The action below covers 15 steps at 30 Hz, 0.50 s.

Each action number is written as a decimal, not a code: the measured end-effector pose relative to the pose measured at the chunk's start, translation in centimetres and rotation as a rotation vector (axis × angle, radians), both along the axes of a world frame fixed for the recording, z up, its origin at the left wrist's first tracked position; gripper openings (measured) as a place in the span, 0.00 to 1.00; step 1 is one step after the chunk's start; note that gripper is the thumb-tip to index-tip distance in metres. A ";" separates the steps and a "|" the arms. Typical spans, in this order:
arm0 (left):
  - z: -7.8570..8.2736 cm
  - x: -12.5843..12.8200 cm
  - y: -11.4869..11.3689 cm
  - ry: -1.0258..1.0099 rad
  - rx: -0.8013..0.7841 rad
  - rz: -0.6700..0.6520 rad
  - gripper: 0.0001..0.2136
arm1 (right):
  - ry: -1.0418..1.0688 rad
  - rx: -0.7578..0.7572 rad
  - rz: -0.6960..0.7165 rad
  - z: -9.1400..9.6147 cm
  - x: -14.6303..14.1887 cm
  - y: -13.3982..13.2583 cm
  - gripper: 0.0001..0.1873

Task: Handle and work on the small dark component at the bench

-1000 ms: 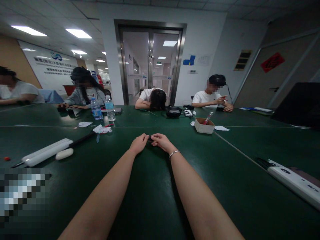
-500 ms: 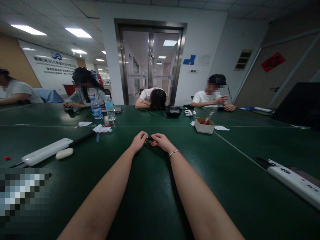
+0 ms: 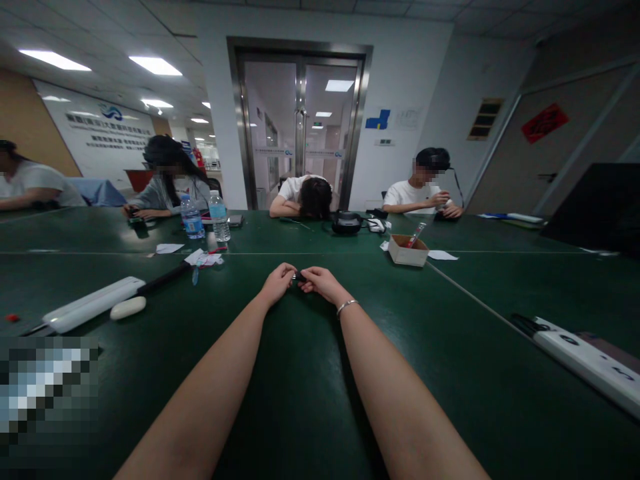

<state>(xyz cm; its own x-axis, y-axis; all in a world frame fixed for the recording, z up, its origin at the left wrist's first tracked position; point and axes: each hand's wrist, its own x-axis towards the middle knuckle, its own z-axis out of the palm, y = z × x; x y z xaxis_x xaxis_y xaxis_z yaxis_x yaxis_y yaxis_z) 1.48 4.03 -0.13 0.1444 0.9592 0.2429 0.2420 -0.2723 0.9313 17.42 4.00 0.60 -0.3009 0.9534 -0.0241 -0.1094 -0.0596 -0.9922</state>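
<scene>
Both of my arms reach forward over the dark green table [image 3: 300, 373]. My left hand [image 3: 279, 283] and my right hand [image 3: 321, 283] meet in front of me, their fingers pinched on a small dark object [image 3: 300, 276]. A shiny metallic bit shows at its left end, by my left fingertips. It is too small and too covered by fingers to name. A silver bracelet [image 3: 347, 307] circles my right wrist.
On the left lie a white device [image 3: 95, 305], a pale oval case [image 3: 129, 308] and paper scraps; two water bottles [image 3: 219, 217] stand beyond. A small box [image 3: 407, 251], a black headset [image 3: 347, 223] and a white power strip [image 3: 590, 360] are ahead and right. Several people sit around.
My hands stay almost in place, still pinching the small object; slightly more of its metallic end shows. Across the table, the person on the right has lowered a raised hand a little.
</scene>
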 end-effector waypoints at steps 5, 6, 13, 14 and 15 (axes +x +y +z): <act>0.0 0.0 0.1 -0.002 -0.001 0.004 0.11 | 0.001 0.003 0.001 0.0 0.0 0.1 0.04; 0.0 -0.1 0.1 0.006 0.009 0.006 0.11 | 0.003 0.004 0.003 0.0 0.0 0.1 0.04; 0.0 -0.2 0.1 0.061 0.023 0.018 0.13 | -0.001 -0.008 0.001 -0.2 0.0 0.3 0.04; 0.0 -0.1 0.0 0.064 0.027 0.026 0.12 | -0.002 -0.008 -0.001 -0.1 0.0 0.2 0.04; 0.0 -0.1 0.0 0.059 0.022 0.031 0.11 | -0.001 -0.008 -0.004 -0.1 0.0 0.2 0.04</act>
<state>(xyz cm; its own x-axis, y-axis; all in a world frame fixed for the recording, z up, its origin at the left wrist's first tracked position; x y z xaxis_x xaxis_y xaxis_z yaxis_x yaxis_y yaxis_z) 1.37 4.07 -0.08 0.1294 0.9580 0.2561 0.3051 -0.2842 0.9089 17.43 4.16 0.53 -0.2972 0.9543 -0.0322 -0.1084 -0.0672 -0.9918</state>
